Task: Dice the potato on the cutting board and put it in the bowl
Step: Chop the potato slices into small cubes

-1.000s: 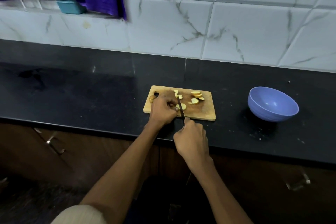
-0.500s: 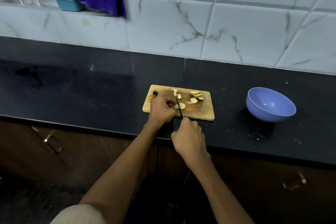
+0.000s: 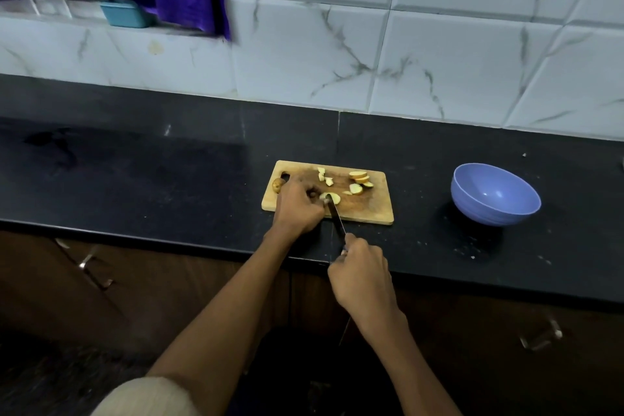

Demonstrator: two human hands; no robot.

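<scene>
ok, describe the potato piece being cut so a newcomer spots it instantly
On the black counter, find the wooden cutting board. Near its front edge lies a pale slice. Unlike the other pieces, it sits under the knife tip, against the left hand.

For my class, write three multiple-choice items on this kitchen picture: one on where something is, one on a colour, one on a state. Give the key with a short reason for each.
1. Where does the bowl stand?
A. On the cutting board
B. On the counter, to the right of the cutting board
C. On the window ledge

2. What colour is the bowl?
A. Blue-violet
B. Red
C. White

3. What is in the bowl?
A. Potato slices
B. Water
C. Nothing visible

Key:
1 B: the bowl sits on the dark counter, apart from the cutting board, on its right.
2 A: its wall and inside both show blue-violet.
3 C: its inside looks bare; the potato pieces lie on the board, where the right hand holds the knife and the left hand steadies a piece.
</scene>
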